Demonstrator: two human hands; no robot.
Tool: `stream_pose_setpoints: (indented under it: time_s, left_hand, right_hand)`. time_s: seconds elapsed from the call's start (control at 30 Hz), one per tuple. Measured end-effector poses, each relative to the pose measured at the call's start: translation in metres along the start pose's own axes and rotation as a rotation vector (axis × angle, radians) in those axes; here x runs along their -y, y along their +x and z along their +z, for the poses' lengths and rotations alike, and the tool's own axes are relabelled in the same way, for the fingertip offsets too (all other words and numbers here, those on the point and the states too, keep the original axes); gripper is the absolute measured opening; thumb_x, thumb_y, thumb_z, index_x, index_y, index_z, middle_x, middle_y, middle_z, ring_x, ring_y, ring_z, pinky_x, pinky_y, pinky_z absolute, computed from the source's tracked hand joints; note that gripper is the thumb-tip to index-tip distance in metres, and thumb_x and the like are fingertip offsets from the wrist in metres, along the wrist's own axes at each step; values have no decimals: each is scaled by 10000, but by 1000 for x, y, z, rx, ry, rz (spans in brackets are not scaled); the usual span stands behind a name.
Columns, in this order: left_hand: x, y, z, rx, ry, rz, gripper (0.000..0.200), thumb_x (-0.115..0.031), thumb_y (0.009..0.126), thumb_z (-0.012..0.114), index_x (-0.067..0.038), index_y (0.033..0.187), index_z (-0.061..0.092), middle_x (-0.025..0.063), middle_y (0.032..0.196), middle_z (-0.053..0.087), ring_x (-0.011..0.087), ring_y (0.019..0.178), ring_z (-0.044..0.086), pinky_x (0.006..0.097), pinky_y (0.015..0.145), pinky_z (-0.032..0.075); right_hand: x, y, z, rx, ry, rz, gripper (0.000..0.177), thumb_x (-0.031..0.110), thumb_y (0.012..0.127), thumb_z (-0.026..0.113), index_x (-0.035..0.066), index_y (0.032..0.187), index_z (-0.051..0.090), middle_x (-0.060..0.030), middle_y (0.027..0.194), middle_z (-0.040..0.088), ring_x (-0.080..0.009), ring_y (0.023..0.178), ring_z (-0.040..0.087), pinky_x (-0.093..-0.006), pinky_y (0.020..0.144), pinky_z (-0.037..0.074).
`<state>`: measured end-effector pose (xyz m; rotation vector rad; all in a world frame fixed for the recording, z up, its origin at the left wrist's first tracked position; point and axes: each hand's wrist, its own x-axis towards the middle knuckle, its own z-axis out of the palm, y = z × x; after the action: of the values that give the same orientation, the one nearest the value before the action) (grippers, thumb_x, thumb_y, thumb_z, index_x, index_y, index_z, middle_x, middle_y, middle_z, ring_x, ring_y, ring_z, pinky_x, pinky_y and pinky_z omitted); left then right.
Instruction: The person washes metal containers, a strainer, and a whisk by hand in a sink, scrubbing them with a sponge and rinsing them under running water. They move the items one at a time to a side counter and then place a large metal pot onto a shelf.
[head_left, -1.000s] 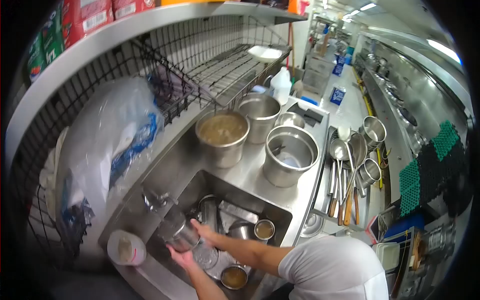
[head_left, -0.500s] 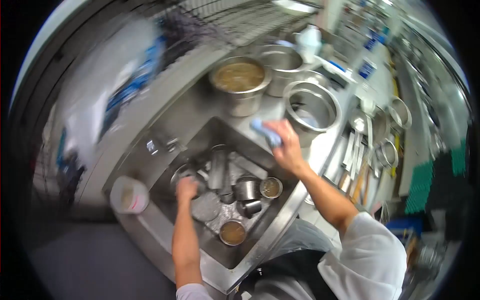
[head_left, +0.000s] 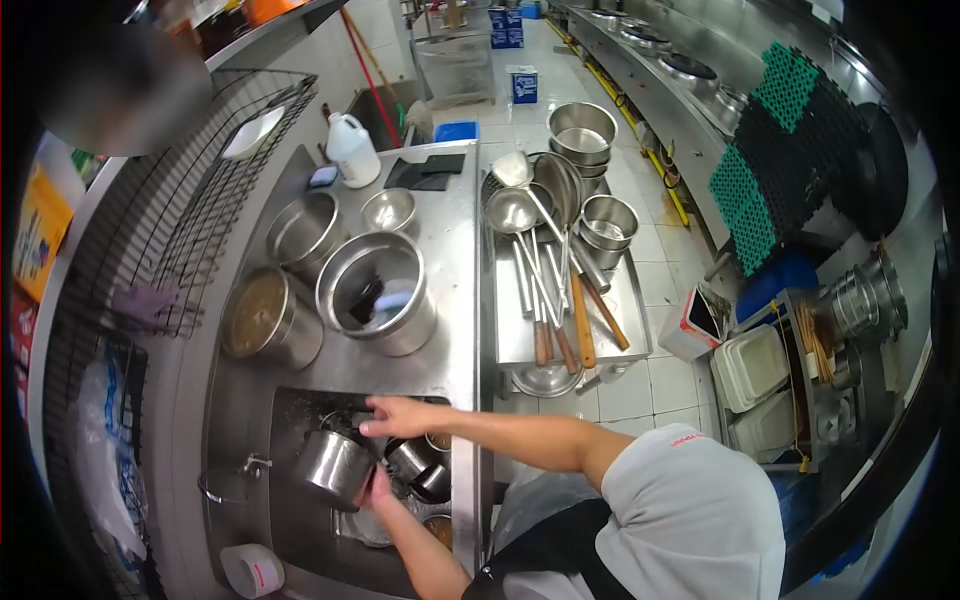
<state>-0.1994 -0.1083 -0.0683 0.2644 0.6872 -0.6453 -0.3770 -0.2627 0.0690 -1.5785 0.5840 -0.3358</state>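
A metal pot (head_left: 335,468) is tilted over the sink (head_left: 290,540), with my left hand (head_left: 376,488) gripping its lower right side. Just above that pot is my right hand (head_left: 395,416), its fingers apart and nothing visible in them. Smaller metal containers (head_left: 408,460) lie in the sink beneath my hands, partly covered by my right arm. On the counter behind, a large pot (head_left: 400,335) has a light blue sponge (head_left: 392,301) inside. Left of it stands a pot of brownish liquid (head_left: 258,312).
A white jug (head_left: 352,150), an empty pot (head_left: 303,228) and a bowl (head_left: 388,210) stand farther back on the counter. To the right, a metal table (head_left: 515,345) bears ladles (head_left: 513,212) and stacked pots (head_left: 582,128). A faucet (head_left: 255,464) is at the sink's left; a white tub (head_left: 252,570) is below.
The view has turned. The blue sponge has left my right hand and is in the large pot. My left hand has raised a metal pot, and my right hand has moved over the sink.
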Motion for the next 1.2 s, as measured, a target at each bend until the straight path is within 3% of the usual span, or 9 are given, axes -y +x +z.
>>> stream_pose_setpoints:
  time_s: [0.27, 0.37, 0.43, 0.53, 0.7, 0.77, 0.9, 1.0, 1.2]
  left_hand:
    - [253, -118, 11, 583, 1070, -549, 396, -335, 954, 571, -90, 1264, 545, 93, 1200, 594, 259, 1032, 599, 401, 841, 510]
    - [306, -155, 22, 600, 1311, -545, 336, -293, 963, 604, -85, 1222, 551, 56, 1042, 602, 179, 890, 604, 344, 760, 505]
    - [316, -165, 24, 611, 1339, -484, 328, -273, 963, 601, -82, 1225, 551, 51, 1033, 602, 184, 884, 607, 334, 757, 504]
    - [297, -153, 24, 604, 1288, -349, 297, -265, 966, 594, -88, 1203, 568, 41, 1019, 600, 180, 878, 604, 326, 747, 499]
    - [195, -100, 19, 416, 1245, 54, 225, -239, 949, 624, -104, 1129, 623, 21, 950, 620, 131, 810, 597, 300, 695, 501]
    - [131, -81, 14, 295, 1245, 236, 162, -217, 945, 632, -95, 1051, 649, 14, 891, 630, 104, 751, 582, 255, 631, 487]
    - [-30, 4, -64, -181, 1242, 474, 179, -134, 886, 597, -66, 1046, 635, 26, 872, 640, 152, 710, 589, 313, 625, 500]
    - [-107, 69, -127, -703, 1230, 700, 218, -157, 839, 587, -38, 1009, 651, 119, 893, 693, 304, 760, 663, 436, 711, 540]
    - [-49, 71, -129, -410, 2204, 598, 287, -213, 782, 610, -51, 1006, 690, 215, 1012, 688, 407, 1013, 636, 467, 918, 498]
  right_hand:
    - [27, -160, -172, -183, 946, -170, 326, 108, 890, 707, -4, 1186, 630, -89, 1127, 688, -152, 1026, 643, -325, 927, 495]
    - [47, -216, -283, -696, 95, -290, 219, 209, 902, 706, 7, 985, 714, -83, 951, 735, -141, 848, 657, -310, 949, 463]
    - [21, -221, -359, -1106, -887, -353, 113, 92, 847, 642, 56, 898, 736, -99, 898, 725, -247, 873, 657, -526, 1150, 226]
    - [-26, -222, -440, -1201, -1211, -131, 163, 50, 772, 598, 104, 856, 726, -82, 879, 727, -266, 874, 668, -611, 1159, 136]
    - [-111, -198, -510, -602, -1478, 514, 281, 313, 839, 653, 96, 1015, 683, -148, 978, 698, -334, 982, 654, -711, 1043, 251]
    - [-72, -191, -482, -730, -1596, 325, 448, 351, 829, 667, 96, 1195, 628, -137, 1139, 649, -360, 1090, 605, -736, 1004, 263]
    - [34, -121, -393, -844, -1152, -374, 264, 139, 867, 660, 31, 1108, 648, -138, 1058, 640, -292, 1016, 610, -410, 912, 455]
    - [118, -42, -252, -449, -861, -735, 83, -18, 875, 603, -30, 939, 656, -128, 859, 613, -247, 825, 607, -316, 779, 472]
    - [22, 179, -194, 522, -1233, -351, 497, 119, 827, 677, 18, 1294, 541, -154, 1123, 642, -265, 942, 638, -368, 853, 512]
